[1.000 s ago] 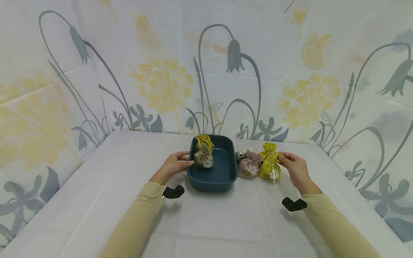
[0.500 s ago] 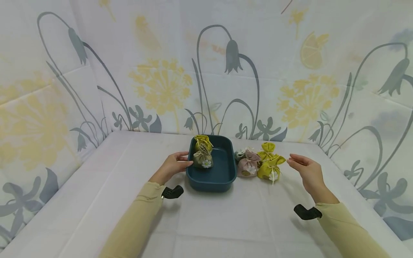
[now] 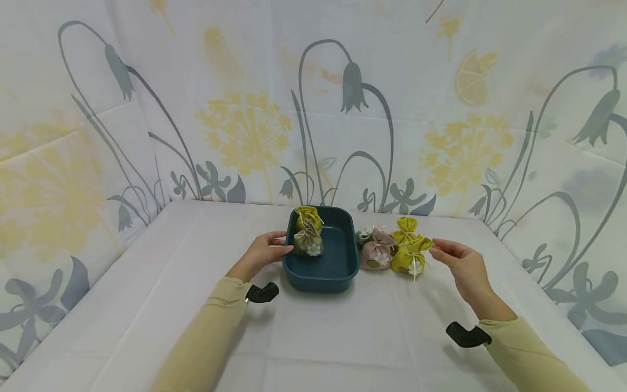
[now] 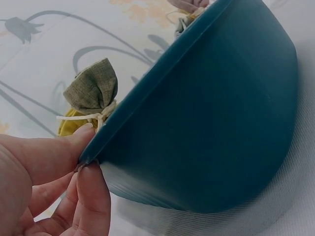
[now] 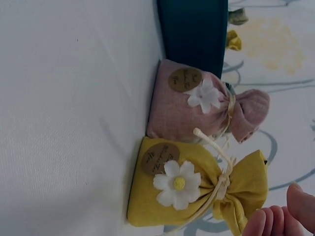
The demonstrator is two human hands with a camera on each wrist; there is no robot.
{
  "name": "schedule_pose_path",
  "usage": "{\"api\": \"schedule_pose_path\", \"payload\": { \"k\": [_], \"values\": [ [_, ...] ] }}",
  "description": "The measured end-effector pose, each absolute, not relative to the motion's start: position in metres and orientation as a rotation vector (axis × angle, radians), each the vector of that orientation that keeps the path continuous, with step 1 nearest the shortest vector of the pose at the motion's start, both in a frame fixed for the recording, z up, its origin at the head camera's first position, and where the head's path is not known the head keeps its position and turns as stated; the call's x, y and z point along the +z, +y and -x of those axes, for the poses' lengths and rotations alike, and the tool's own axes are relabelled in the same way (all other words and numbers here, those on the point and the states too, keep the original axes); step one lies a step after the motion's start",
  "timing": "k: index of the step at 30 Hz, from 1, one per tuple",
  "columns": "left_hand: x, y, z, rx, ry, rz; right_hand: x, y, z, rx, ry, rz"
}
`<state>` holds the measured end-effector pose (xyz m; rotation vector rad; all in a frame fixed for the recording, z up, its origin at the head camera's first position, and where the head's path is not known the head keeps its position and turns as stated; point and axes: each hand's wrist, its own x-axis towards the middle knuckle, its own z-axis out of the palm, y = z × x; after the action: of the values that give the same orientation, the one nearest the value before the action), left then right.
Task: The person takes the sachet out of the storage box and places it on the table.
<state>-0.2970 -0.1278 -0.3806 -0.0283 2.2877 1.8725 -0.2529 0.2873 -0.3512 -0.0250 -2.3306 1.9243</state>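
My left hand (image 3: 265,253) pinches the left rim of a dark teal box (image 3: 323,284), thumb above the rim and fingers beneath it. Inside the box, at its left, an olive-grey drawstring pouch (image 3: 309,245) with a white flower stands in front of a yellow pouch (image 3: 307,211). My right hand (image 3: 462,267) is beside the gathered top of the front yellow pouch (image 5: 172,196), thumb apart from the fingers, nothing held; whether the fingertips touch the cloth I cannot tell. Left of that pouch stands a pink pouch (image 5: 182,108), both with white flowers and round brown labels.
Behind the front yellow pouch is another yellow pouch (image 3: 406,224). A grey-green pouch (image 3: 364,234) is partly hidden behind the pink one, close to the box's right side. A white cloth covers the table (image 3: 318,337); a flower-printed curtain (image 3: 274,71) hangs behind it.
My right hand has let go of the front yellow pouch's top, drawn away right, then come slightly back toward it. The left hand and the box have stayed put.
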Motion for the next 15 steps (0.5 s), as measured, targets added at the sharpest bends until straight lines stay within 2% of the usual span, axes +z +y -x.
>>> {"api": "schedule_pose_path", "payload": {
  "k": [15],
  "values": [
    [-0.381,-0.128,0.298,1.871,2.282,0.036,-0.347,0.254,0.247,1.932,-2.357,-0.082]
  ]
}}
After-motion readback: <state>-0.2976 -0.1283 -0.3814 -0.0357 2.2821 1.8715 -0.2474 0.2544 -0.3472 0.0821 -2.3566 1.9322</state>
